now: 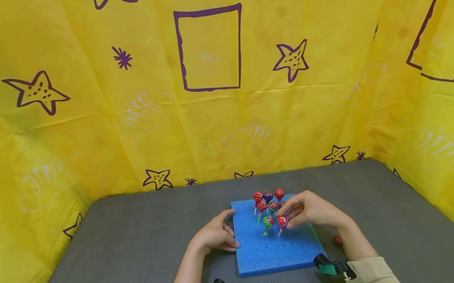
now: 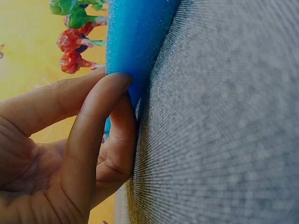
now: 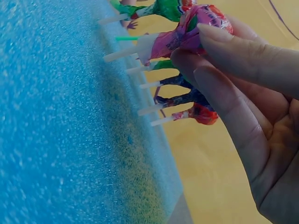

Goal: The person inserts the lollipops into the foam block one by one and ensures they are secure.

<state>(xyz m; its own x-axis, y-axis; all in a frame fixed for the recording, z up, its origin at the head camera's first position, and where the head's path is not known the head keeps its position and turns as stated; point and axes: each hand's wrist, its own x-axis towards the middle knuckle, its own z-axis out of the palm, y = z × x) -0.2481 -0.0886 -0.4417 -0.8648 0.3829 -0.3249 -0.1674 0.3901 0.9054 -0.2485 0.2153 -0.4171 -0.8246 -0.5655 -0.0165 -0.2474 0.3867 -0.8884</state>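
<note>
A blue foam board (image 1: pixel 281 255) lies on the grey table with rows of small holes in its nearer part. My left hand (image 1: pixel 216 233) rests against its left side, index fingertip and thumb touching the edge (image 2: pixel 126 51). With thumb and fingertips, my right hand (image 1: pixel 314 209) pinches a pink-wrapped lollipop (image 3: pixel 187 35) by its head. Its white stick points down, the end right at the foam's face. Just left of it stands a green lollipop (image 1: pixel 268 222). Several more, including a red lollipop (image 1: pixel 279 194), stand upright toward the board's far side, some partly hidden by my right hand.
One red lollipop (image 1: pixel 337 240) lies on the grey table (image 1: pixel 138 252) right of the board, close beside my right wrist. Black wrist straps (image 1: pixel 338 266) with camera mounts sit on both forearms. A yellow patterned cloth (image 1: pixel 225 127) hangs behind and along both sides of the table.
</note>
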